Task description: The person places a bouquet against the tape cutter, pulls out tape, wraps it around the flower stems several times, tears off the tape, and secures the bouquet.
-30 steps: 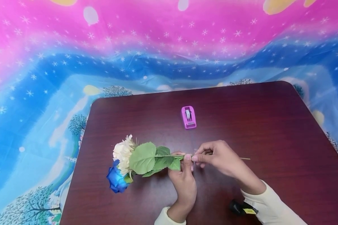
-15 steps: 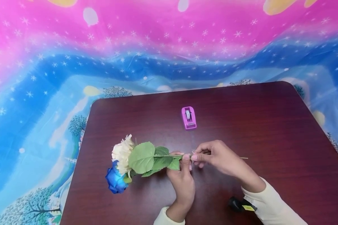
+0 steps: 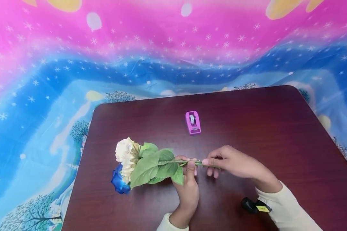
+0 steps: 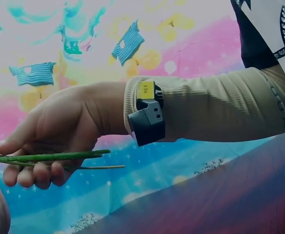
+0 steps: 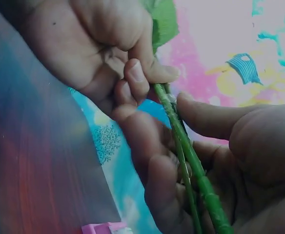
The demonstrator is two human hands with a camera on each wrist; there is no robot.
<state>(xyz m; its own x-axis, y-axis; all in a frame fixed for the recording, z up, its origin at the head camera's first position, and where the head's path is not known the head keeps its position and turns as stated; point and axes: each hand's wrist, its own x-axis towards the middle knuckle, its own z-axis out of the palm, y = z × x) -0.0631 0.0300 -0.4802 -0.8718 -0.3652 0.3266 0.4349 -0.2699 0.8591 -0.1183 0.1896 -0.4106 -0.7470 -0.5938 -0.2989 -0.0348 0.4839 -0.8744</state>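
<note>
A cream flower (image 3: 126,154) and a blue rose (image 3: 120,180) lie side by side, with broad green leaves (image 3: 146,166) behind their heads. My left hand (image 3: 188,186) pinches their green stems (image 5: 196,170) just below the leaves. Farther down the stems, my right hand (image 3: 237,163) holds them between thumb and curled fingers. A clear, shiny strip of tape (image 5: 171,98) shows on the stems between the two thumbs in the right wrist view. The stem ends pass across the right palm in the left wrist view.
A pink tape dispenser (image 3: 193,123) stands on the dark red-brown table (image 3: 257,125), beyond the hands. A black wrist camera (image 3: 250,205) with a yellow label sits at the right cuff. A colourful printed cloth (image 3: 167,41) hangs behind the table.
The flowers have turned about their stems, so the leaves and blooms face differently. My right hand has shifted slightly right along the stems, its lower fingers loosening. My left hand keeps its grip.
</note>
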